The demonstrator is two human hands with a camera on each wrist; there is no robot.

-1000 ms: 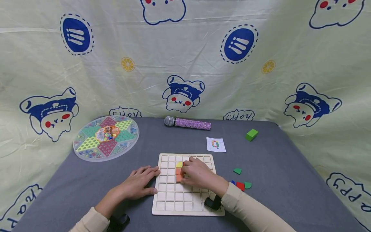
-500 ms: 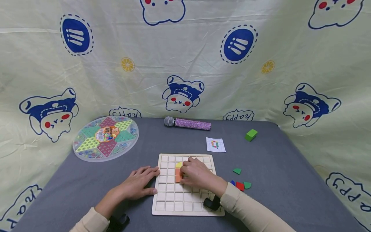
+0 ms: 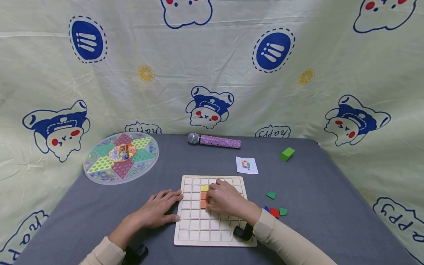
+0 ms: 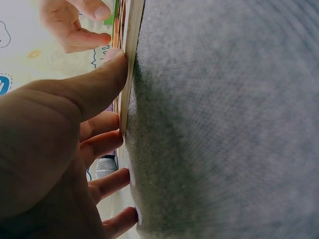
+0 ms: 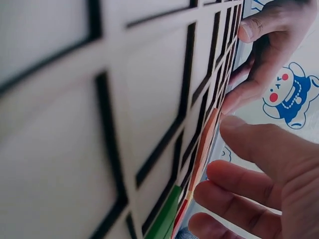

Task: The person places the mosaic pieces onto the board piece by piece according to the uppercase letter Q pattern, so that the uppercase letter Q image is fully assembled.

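Note:
A pale wooden grid board (image 3: 192, 235) lies in front of me. My left hand (image 3: 159, 209) rests along its left edge, fingers extended, with thumb and fingertips at the rim. Over the board's upper middle is my right hand (image 3: 228, 198), fingers bent downward and hiding several cells. Just left of it sit two orange square tiles (image 3: 204, 204) and a yellow piece (image 3: 204, 188). The right wrist view shows the thumb tip by the orange tiles (image 5: 203, 149), the fingers apart from it, and nothing held between them. A green piece (image 5: 164, 211) and a red piece (image 5: 180, 214) also lie in cells there.
Right of the board lie green pieces (image 3: 271, 195), a red piece (image 3: 274, 212) and a partly hidden blue piece (image 3: 266, 208). Behind are a pattern card (image 3: 247, 165), a green block (image 3: 287, 154), a glittery microphone (image 3: 220, 141) and a round Chinese checkers board (image 3: 99, 176).

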